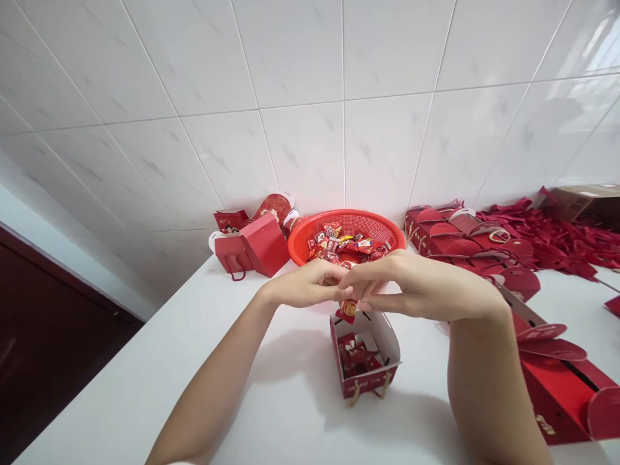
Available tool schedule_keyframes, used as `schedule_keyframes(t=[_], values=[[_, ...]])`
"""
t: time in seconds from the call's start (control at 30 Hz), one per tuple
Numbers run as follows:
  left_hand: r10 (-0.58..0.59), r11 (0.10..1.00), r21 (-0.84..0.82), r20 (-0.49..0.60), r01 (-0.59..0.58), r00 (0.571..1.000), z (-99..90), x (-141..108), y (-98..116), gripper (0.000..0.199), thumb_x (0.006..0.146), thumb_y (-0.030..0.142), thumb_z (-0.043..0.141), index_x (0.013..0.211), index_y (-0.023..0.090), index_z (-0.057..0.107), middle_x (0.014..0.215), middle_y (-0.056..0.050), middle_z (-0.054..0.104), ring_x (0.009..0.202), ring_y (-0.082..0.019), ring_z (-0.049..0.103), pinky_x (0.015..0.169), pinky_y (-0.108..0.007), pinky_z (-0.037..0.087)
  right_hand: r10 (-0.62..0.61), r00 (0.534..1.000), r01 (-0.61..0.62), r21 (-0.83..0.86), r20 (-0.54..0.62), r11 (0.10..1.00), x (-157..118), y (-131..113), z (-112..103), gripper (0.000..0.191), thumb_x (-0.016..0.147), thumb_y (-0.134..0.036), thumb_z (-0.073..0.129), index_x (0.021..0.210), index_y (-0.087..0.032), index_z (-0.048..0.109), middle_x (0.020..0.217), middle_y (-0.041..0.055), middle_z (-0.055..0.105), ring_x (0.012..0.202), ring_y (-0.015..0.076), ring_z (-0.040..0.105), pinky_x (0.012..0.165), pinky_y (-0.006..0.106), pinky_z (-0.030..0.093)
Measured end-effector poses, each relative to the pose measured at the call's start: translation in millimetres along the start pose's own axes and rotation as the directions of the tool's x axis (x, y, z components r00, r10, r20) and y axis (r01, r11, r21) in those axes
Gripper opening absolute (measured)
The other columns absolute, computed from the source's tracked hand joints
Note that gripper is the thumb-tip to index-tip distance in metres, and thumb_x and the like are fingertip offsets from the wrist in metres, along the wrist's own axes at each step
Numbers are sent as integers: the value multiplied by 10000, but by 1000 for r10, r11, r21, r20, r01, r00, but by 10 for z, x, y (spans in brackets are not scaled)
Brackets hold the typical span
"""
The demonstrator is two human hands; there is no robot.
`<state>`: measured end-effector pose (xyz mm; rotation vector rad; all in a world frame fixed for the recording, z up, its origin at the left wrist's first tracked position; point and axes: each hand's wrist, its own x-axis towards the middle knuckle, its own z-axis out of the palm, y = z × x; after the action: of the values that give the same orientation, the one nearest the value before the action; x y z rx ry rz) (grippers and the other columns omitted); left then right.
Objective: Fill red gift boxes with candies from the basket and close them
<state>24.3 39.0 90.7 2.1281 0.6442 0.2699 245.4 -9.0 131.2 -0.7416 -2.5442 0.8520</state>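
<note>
My left hand [307, 284] and my right hand [392, 284] meet above the back edge of an open red box [365, 384], in front of the basket. A red-wrapped candy [347, 310] shows just beneath the fingertips, over the box. The left fingers are pressed together, and what they hold, if anything, is hidden. My right thumb and fingers close toward the candy at its right side. Inside the box, which has a white inner wall and rope handles, lie red packets [357, 355]. A red plastic basket [298, 242] behind the hands contains many wrapped candies [334, 244].
Red boxes [264, 245] stand left of the basket. Closed red gift boxes [557, 381] line the right side, with a heap of red ribbons [537, 232] and a cardboard box [591, 201] behind. A tiled wall [310, 148] borders the white table [169, 361].
</note>
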Motion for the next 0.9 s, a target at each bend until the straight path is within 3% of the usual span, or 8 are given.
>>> schedule_keyframes(t=[0.2,0.33,0.47,0.63,0.7,0.77,0.9], values=[[-30,967,246,-131,62,991,88,-165,54,286,957,424,545,1063,230,727,1117,-58,618,1043,-211,579,840,-291,466,15,997,-24,-121,-76,992,-102,-36,-17,199,937,-291,568,1039,-211,720,929,34,729,797,170,659,695,256,478],[-75,975,207,-25,79,997,120,-257,56,297,896,454,647,1124,283,730,1240,-41,617,1133,-225,575,916,-295,452,57,993,-71,-139,-101,988,-186,-70,-42,216,935,-344,579,1038,-216,719,871,25,719,729,168,644,647,258,466],[-124,972,205,40,114,991,178,-316,79,460,767,492,778,1185,312,711,1245,-28,644,1128,-243,596,906,-291,455,101,990,-115,-139,-102,984,-253,-92,-25,281,912,-384,616,1125,-224,706,961,39,727,797,188,662,671,266,476],[-98,966,239,6,93,995,206,-310,40,440,888,403,651,1305,261,649,1304,-68,654,1168,-249,598,889,-289,463,187,982,-191,-196,-41,962,-315,-9,172,434,792,-451,748,1163,-233,702,1084,67,717,945,247,663,752,295,484],[-105,962,250,-34,110,994,202,-288,-1,446,881,358,647,1310,235,645,1320,-78,652,1187,-256,596,893,-294,471,249,968,-247,-206,-20,947,-347,53,288,509,745,-514,776,1159,-229,695,1069,75,714,923,260,663,733,302,483],[-110,961,246,-74,125,991,203,-263,-38,445,862,338,656,1292,221,657,1317,-80,659,1177,-258,610,891,-295,482,316,948,-318,-227,-49,920,-380,118,410,469,792,-543,728,1129,-220,683,1031,77,711,894,261,662,722,308,475],[-90,971,210,-114,113,989,234,-222,-61,453,876,331,629,1311,206,647,1339,-84,651,1155,-248,635,899,-289,494,454,847,-527,-332,-275,782,-441,268,673,273,918,-438,592,1042,-200,642,1019,96,684,830,250,649,675,312,445]])
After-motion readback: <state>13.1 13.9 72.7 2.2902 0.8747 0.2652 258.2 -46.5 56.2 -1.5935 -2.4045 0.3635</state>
